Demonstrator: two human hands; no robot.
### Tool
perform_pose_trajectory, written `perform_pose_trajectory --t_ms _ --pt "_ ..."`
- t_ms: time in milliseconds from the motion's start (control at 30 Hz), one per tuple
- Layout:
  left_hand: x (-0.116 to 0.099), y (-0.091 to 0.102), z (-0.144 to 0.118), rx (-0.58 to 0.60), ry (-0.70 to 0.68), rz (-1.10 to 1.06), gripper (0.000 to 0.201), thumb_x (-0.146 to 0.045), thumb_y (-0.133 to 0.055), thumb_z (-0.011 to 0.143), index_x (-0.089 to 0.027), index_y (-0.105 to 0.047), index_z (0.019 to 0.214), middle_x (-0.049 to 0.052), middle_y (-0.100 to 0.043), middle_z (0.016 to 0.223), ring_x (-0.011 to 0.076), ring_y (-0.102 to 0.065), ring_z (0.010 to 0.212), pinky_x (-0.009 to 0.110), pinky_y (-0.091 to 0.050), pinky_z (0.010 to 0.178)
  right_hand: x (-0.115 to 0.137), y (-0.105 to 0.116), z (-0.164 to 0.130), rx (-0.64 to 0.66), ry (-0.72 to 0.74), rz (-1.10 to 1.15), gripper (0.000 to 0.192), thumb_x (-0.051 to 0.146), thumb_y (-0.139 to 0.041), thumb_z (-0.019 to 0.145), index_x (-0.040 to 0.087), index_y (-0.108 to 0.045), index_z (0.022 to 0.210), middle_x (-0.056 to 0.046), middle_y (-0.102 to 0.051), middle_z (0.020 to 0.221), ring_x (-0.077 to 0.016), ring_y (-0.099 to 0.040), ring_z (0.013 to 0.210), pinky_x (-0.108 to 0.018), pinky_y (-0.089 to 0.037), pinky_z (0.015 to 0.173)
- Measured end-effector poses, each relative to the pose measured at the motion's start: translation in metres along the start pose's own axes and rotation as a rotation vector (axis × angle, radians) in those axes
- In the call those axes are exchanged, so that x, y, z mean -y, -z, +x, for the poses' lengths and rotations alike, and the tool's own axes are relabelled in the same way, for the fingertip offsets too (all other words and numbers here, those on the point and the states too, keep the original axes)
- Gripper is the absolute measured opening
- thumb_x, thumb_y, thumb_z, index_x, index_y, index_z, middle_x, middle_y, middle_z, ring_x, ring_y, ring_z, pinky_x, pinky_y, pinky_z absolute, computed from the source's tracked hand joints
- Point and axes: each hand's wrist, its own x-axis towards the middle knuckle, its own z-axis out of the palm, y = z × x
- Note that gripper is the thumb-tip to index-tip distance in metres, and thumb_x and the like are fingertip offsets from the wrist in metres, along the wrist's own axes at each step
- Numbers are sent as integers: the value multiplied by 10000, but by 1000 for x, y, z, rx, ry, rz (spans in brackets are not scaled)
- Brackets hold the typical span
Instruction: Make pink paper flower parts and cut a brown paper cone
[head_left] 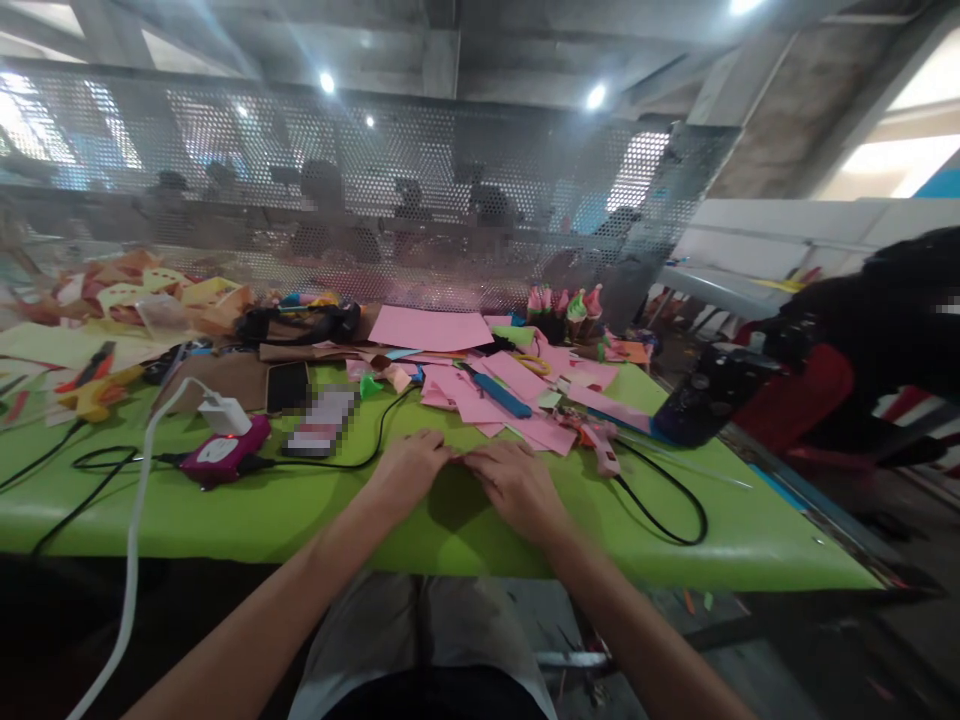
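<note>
Both hands meet low on the green table (225,520), fingertips touching. Left hand (409,468) and right hand (517,490) lie knuckles-up, curled over something small between them; whether either pinches a scrap of paper I cannot tell, the backs hide it. Pink paper sheets (487,395) lie scattered just beyond, a blue cutter (501,396) on them, a glue gun (604,445) to the right. For neat work here: press flat on the table, thumbs steady, cord kept clear.
</note>
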Motion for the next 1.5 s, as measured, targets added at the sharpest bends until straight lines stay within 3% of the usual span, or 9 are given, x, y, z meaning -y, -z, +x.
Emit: perform_pose_trajectory --t_ms 233,467,767,1067,1500 --pt "1 1 2 -9 26 -73 230 -165 -464 928 -216 -620 1089 35 -634 937 197 -590 884 301 -448 724 -2 0 3 74 9 6 341 116 -484 907 226 -626 1197 -50 -681 1100 -217 -584 1006 -354 -368 893" --pt "-6 -1 -11 -114 0 -48 262 -137 -472 915 -172 -578 1153 68 -638 1123 217 -563 1042 364 -420 904 -5 -2 8 99 -35 -1 360 103 -496 895 227 -618 1210 -60 -671 1079 -210 -570 1006 -338 -375 871" --pt "-10 2 -9 -58 -47 19 278 -223 -504 909 -110 -576 1152 104 -658 1035 249 -571 975 394 -408 871 -8 -6 1 2 -93 46 302 146 -524 898 216 -631 1171 -65 -645 1154 -222 -529 1072 -369 -390 926" --pt "-7 -2 0 -77 -52 57 302 -272 -530 896 -103 -588 1140 119 -655 1022 249 -573 955 390 -398 848 -5 -4 7 78 -123 -83 269 164 -538 895 219 -642 1136 -59 -663 1105 -239 -541 1052 -379 -387 900" --pt "-6 -5 3 -78 -52 70 317 -292 -505 903 -104 -575 1149 132 -656 1049 256 -584 963 398 -403 825 3 -6 6 74 -61 -136 341 241 -517 924 205 -551 1261 -91 -632 1174 -260 -526 1056 -400 -366 905"
